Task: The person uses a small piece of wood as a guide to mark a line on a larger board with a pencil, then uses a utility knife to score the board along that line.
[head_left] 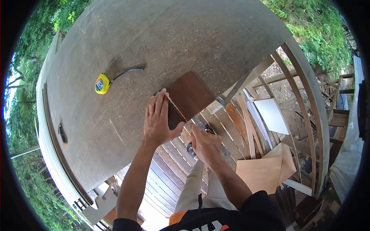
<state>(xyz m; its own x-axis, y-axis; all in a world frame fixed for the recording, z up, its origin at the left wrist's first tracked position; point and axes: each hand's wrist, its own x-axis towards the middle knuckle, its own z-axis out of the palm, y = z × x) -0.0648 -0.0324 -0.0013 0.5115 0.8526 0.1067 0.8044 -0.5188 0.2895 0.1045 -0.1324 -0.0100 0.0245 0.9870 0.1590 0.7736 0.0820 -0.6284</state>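
Note:
A dark brown panel [192, 92] with rounded corners lies at the near edge of the large worn tabletop [127, 46]. My left hand [158, 119] presses flat on its left part, thumb spread toward the near edge. A thin line [178, 109], pale at the far end and reddish at the near end, runs across the panel beside my left fingers; whether it is a cut or a thin strip I cannot make out. At its near end my right hand [206, 142] is closed just off the panel's edge. What its fingers hold is hidden.
A yellow tape measure [102, 84] lies on the tabletop, its dark blade pulled out. A small dark tool [62, 133] lies at the far left. Below right, wood sheets [258, 173], a white panel [271, 115] and long strips lean by a wooden frame over the slatted floor [169, 165].

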